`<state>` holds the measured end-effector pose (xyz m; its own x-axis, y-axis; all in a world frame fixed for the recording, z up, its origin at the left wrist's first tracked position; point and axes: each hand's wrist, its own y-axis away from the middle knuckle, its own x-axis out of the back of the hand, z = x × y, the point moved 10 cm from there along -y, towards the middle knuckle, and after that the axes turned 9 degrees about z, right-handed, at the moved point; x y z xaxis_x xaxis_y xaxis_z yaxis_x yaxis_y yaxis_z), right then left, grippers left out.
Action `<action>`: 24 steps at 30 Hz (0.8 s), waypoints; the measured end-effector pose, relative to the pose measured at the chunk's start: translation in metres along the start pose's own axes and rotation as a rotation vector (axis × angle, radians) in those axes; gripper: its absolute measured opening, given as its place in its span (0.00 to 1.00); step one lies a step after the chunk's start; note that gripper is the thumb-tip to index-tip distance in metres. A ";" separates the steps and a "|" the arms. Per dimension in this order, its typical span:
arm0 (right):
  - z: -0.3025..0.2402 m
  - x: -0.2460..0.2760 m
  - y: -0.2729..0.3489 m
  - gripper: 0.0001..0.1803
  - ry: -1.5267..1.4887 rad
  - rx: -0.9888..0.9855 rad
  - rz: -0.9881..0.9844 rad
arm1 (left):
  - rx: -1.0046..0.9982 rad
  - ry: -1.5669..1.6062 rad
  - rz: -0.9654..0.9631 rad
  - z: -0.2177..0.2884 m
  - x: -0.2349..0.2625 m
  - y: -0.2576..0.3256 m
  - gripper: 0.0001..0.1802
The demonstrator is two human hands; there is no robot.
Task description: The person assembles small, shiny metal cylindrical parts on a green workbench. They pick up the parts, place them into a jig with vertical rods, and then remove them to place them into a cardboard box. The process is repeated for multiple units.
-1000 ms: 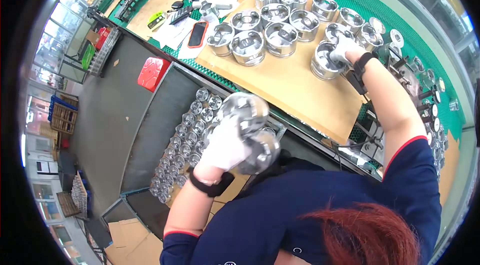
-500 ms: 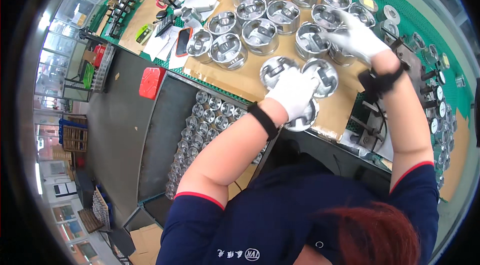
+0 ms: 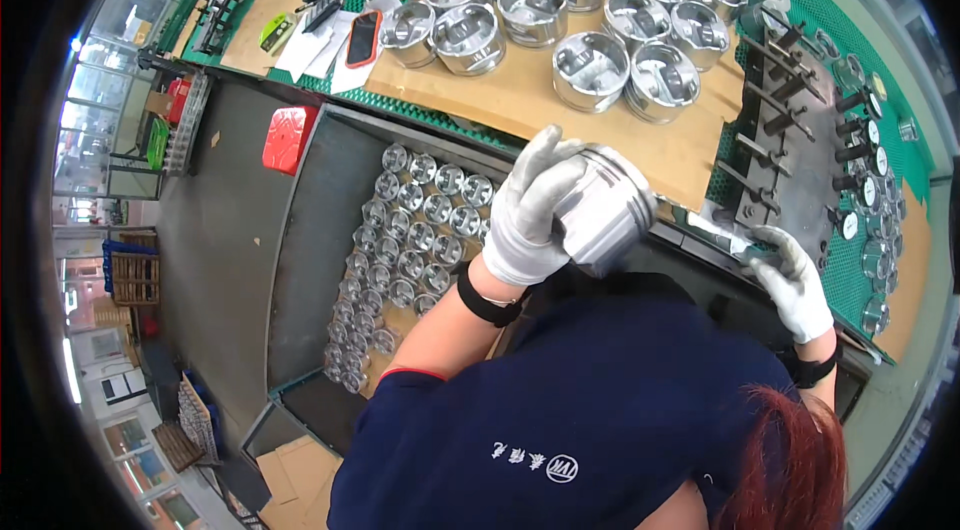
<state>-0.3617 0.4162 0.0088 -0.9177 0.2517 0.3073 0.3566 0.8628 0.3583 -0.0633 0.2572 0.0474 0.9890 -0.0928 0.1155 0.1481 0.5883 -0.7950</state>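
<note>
"Silver metal is shining on one piston (image 3: 606, 212). Where exactly is the person holding it?"

"The left hand (image 3: 528, 215) is holding it tilted in front of the body, near the edge of the brown board (image 3: 690, 170). Its gloved fingers are closing on the side, probably because the round wall is giving a secure grip."

"What is the right hand (image 3: 790, 285) doing?"

"It is reaching beside a pale slim tool (image 3: 712, 229) at the bench edge. Its fingers are bending, somewhat apart; whether they are holding this tool, I cannot tell."

"Why are the other pistons (image 3: 591, 72) standing on the board?"

"They are standing close together, recessed ends facing up. I suppose the board is protecting the metal."

"And farther away?"

"On the right, a fixture with rods (image 3: 785, 135) is occupying the bench. On the left, a phone (image 3: 363, 38) is lying, perhaps safely apart. Below, a grey bin (image 3: 305, 230) is containing more pistons (image 3: 410, 230) in rows."
</note>
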 end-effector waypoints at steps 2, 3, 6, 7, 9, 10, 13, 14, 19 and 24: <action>-0.013 -0.022 -0.003 0.26 0.003 0.081 -0.137 | -0.053 0.097 0.056 0.031 0.000 -0.015 0.39; -0.023 -0.034 -0.002 0.28 -0.053 0.114 -0.236 | -0.069 0.151 0.075 0.041 -0.007 -0.018 0.39; -0.054 -0.060 0.000 0.50 -0.078 0.301 -0.417 | 0.020 0.293 0.087 0.061 -0.039 -0.021 0.40; -0.053 -0.065 0.001 0.59 -0.207 0.224 -0.459 | 0.072 0.338 0.083 0.066 -0.055 -0.020 0.40; -0.053 -0.057 0.000 0.70 -0.177 0.231 -0.541 | 0.229 0.587 0.135 0.070 -0.093 -0.006 0.45; -0.043 -0.039 -0.003 0.68 -0.078 0.327 -0.500 | 0.313 0.630 0.180 0.069 -0.117 0.004 0.44; 0.012 0.041 -0.024 0.58 0.032 0.282 -0.313 | 0.310 0.406 0.003 0.076 -0.187 0.011 0.38; 0.036 0.073 -0.034 0.55 0.049 0.217 -0.222 | 0.406 0.430 -0.054 0.072 -0.215 0.019 0.35; 0.051 0.160 -0.049 0.50 0.142 0.446 -0.020 | 0.438 0.086 -0.448 0.079 -0.295 0.047 0.40; 0.029 0.186 -0.040 0.53 0.434 0.821 0.082 | 0.477 0.074 -0.716 0.082 -0.354 0.039 0.42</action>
<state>-0.5522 0.4414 0.0261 -0.6901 0.2829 0.6661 0.0301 0.9308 -0.3642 -0.4068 0.3786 0.0246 0.6559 -0.6128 0.4407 0.7388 0.6410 -0.2083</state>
